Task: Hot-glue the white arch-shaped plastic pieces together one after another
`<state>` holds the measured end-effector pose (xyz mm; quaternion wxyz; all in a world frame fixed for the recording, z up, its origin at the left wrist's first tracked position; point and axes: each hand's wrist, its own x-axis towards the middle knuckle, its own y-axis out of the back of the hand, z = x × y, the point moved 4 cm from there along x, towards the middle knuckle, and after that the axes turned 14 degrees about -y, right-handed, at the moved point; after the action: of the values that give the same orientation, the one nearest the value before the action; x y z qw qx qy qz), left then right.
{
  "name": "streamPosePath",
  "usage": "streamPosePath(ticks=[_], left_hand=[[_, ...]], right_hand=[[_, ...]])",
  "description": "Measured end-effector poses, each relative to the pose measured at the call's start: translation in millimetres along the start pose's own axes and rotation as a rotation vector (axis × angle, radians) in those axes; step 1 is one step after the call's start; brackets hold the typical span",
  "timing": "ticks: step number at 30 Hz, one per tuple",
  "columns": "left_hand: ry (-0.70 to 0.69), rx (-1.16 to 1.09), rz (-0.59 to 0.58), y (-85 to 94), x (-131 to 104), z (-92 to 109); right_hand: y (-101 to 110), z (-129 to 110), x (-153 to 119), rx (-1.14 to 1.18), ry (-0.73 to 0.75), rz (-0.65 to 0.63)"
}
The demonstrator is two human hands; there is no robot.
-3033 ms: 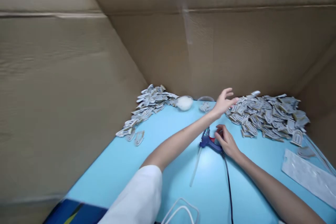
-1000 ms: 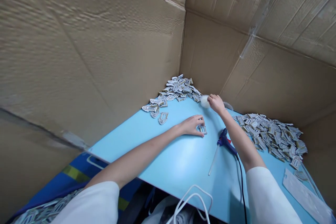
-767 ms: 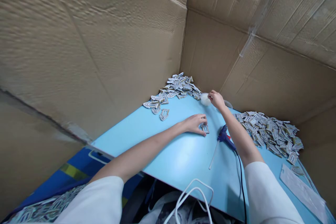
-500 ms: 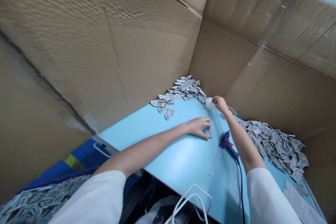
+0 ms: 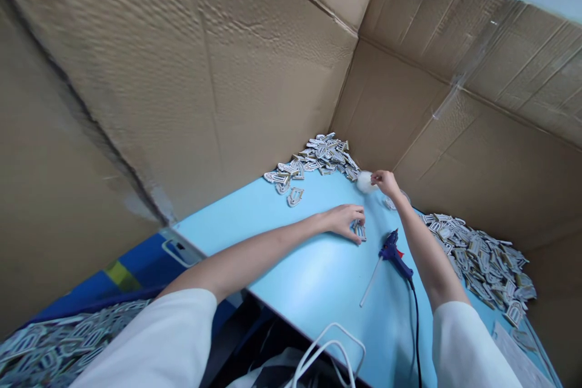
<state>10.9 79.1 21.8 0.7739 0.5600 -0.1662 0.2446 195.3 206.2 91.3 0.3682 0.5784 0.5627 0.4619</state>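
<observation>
My left hand point(image 5: 346, 222) rests on the blue tabletop point(image 5: 313, 279), its fingers curled around a small arched, slotted piece point(image 5: 359, 230) lying there. Farther back, my right hand point(image 5: 385, 182) is closed in a pinch at the edge of a white fluffy wad point(image 5: 365, 182). Whatever sits between those fingertips is too small to make out. A blue glue gun point(image 5: 394, 253) with a red trigger lies between my arms, a pale glue stick point(image 5: 371, 282) reaching out from it and a black cord trailing toward me.
Similar arched pieces form a pile point(image 5: 330, 154) in the back corner and a bigger heap point(image 5: 482, 254) at right. More fill a blue-edged container point(image 5: 77, 339) at lower left. Cardboard walls point(image 5: 282, 73) enclose the table. A clear round dish point(image 5: 390, 203) sits behind my right wrist.
The view has shifted slightly. Both hands stay nearly where they were, the left at the arched piece and the right pinching by the white wad.
</observation>
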Motion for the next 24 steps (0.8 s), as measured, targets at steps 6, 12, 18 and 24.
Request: streamPosePath(ticks=[6,12,18,24], left_hand=[[-0.004,0.023,0.007,-0.5,-1.2,0.0],[0.001,0.025,-0.004,-3.5,-2.5,-2.8],[0.014,0.020,-0.012,-3.6,-4.5,-3.6],[0.032,0.020,-0.006,-0.1,-5.8,-1.3]], right_hand=[[2.3,1.3,-3.0,0.094,0.030,0.122],[3.1,4.3,-7.0,0.208,0.008,0.232],[9.0,6.3,-13.1,0.399,-0.103,0.337],[17.4,5.5,-36.4,0.680,-0.196,0.388]])
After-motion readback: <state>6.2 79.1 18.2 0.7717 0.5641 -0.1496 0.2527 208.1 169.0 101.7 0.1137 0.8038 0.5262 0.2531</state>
